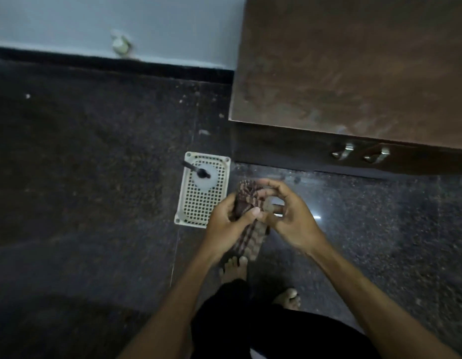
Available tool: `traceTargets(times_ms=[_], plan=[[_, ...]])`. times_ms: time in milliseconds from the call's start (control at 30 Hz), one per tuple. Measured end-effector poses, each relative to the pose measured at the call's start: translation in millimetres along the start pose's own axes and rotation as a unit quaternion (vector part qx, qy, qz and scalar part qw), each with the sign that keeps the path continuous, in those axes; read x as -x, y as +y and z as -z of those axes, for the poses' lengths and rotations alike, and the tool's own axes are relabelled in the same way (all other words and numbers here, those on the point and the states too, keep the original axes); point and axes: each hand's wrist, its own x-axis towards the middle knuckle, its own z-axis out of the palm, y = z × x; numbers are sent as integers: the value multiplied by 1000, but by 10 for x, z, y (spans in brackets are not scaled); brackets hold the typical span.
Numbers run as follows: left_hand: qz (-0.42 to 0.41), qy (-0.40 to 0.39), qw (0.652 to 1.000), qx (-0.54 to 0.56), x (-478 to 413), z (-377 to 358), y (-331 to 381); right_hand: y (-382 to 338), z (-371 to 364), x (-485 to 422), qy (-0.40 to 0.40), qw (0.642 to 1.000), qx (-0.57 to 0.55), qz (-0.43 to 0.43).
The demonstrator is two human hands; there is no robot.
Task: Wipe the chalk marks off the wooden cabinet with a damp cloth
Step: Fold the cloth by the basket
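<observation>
A striped brown cloth [248, 239] hangs between both hands at the middle of the view, its lower end dangling above my bare feet. My left hand [228, 218] grips its left side with the thumb pressed on top. My right hand [289, 213] holds the upper right part, fingers curled over the bunched top. The wooden cabinet [354, 68] fills the upper right; its brown top shows faint pale smears. Both hands are below and left of its front edge.
A white perforated basket [198, 206] lies on the dark speckled floor just left of my hands, with a clear spray bottle [204, 176] in it. Two metal handles [359, 152] stick out of the cabinet front. A pale blue wall with black skirting runs along the top left.
</observation>
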Motion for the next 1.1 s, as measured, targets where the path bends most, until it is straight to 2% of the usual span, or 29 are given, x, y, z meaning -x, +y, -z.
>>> traceTargets(times_ms=[67, 133, 200, 267, 333, 400, 500, 600, 667, 733, 800, 933, 1033, 1100], plan=[[36, 43, 996, 70, 129, 62, 7, -102, -87, -24, 14, 996, 87, 3], [67, 91, 986, 124, 223, 101, 27, -163, -119, -109, -32, 985, 167, -23], [91, 126, 972, 176, 251, 117, 35, -196, -159, -235, -125, 978, 144, -84], [107, 161, 961, 196, 229, 121, -12, -194, -242, -320, -174, 973, 56, -142], [117, 210, 953, 185, 154, 122, -98, -114, -338, -387, -137, 979, 8, -151], [117, 256, 946, 163, 54, 123, -192, 6, -430, -469, -98, 984, 13, -148], [136, 316, 924, 166, -126, 132, -401, 288, -584, -649, -64, 985, 103, -124], [171, 352, 888, 242, -273, 177, -655, 521, -748, -823, -24, 976, 202, -81], [183, 352, 888, 234, -374, 206, -860, 658, -831, -924, -17, 972, 222, -73], [198, 358, 889, 203, -444, 248, -1028, 810, -917, -1025, -18, 967, 245, -74], [212, 383, 875, 206, -512, 307, -1194, 945, -1003, -1153, -28, 961, 260, -93], [245, 455, 813, 269, -644, 446, -1493, 1096, -1192, -1358, -122, 952, 247, -134], [255, 463, 785, 323, -761, 521, -1688, 1258, -1302, -1473, -172, 940, 274, -106], [262, 456, 779, 342, -836, 542, -1811, 1387, -1368, -1551, -168, 935, 303, -80]])
